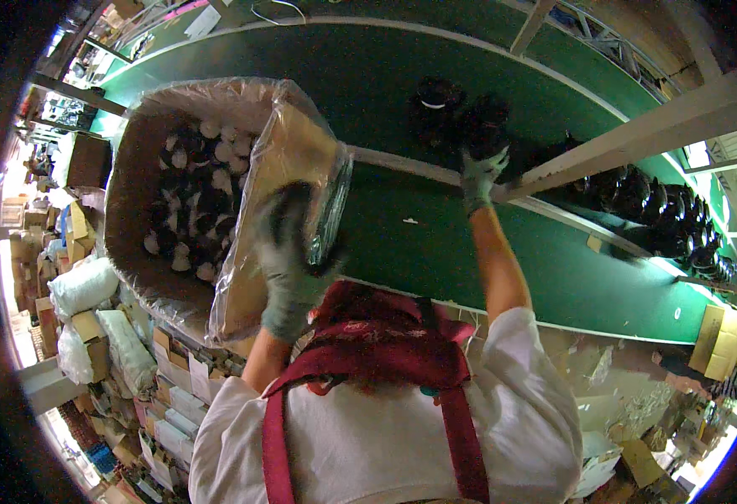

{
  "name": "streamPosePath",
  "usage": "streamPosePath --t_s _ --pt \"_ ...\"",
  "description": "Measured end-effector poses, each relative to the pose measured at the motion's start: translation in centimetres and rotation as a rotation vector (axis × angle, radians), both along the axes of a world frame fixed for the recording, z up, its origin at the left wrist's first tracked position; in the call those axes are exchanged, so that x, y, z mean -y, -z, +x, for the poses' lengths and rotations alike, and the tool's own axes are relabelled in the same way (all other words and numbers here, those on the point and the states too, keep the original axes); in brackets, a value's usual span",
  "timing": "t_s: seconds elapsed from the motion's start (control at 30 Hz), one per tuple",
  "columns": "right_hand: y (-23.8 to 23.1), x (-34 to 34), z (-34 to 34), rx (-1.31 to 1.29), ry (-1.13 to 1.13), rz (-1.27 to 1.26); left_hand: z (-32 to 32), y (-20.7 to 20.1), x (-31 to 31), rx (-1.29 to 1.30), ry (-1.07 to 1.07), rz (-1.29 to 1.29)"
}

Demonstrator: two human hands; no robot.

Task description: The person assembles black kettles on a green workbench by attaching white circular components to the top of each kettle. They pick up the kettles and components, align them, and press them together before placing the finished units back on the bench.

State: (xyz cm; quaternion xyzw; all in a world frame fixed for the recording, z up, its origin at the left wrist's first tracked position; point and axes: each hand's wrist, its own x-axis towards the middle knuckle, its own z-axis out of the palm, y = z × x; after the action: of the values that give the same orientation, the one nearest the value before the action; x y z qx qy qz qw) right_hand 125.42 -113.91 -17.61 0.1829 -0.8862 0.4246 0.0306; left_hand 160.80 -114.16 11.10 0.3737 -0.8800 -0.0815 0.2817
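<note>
My left hand [284, 269], in a grey glove and smeared by motion, is in front of the plastic-lined cardboard box [301, 143]. A black curved item [291, 206] shows at its fingers and seems to be held; its kind is unclear. Inside the box lie several black items with pale rounded ends [196, 202]. My right hand [483, 175], also gloved, reaches over the rail with thumb and fingers around the near edge of a dark rounded item [486, 118]. Beside that item, to the left, sits another glossy black one [437, 99].
A green conveyor belt [419, 227] runs across, split by a pale rail [402, 165]. A slanted beam [637, 134] crosses at the right, above a row of glossy black items [662, 206]. Stacked cartons and wrapped bundles [87, 286] crowd the left.
</note>
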Motion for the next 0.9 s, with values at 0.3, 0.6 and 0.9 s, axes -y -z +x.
streamPosePath --t_s 0.3,0.6,0.9 --pt "-0.9 2.8 -0.9 0.217 0.022 0.201 -19.2 10.2 8.8 0.047 0.299 0.343" --pt "-4.3 -1.3 -2.0 0.079 -0.128 0.19 -36.0 14.2 14.2 0.897 0.672 0.11" --pt "-5.3 -1.2 -5.0 0.22 -0.451 0.672 -35.7 13.0 17.1 0.791 0.592 0.359"
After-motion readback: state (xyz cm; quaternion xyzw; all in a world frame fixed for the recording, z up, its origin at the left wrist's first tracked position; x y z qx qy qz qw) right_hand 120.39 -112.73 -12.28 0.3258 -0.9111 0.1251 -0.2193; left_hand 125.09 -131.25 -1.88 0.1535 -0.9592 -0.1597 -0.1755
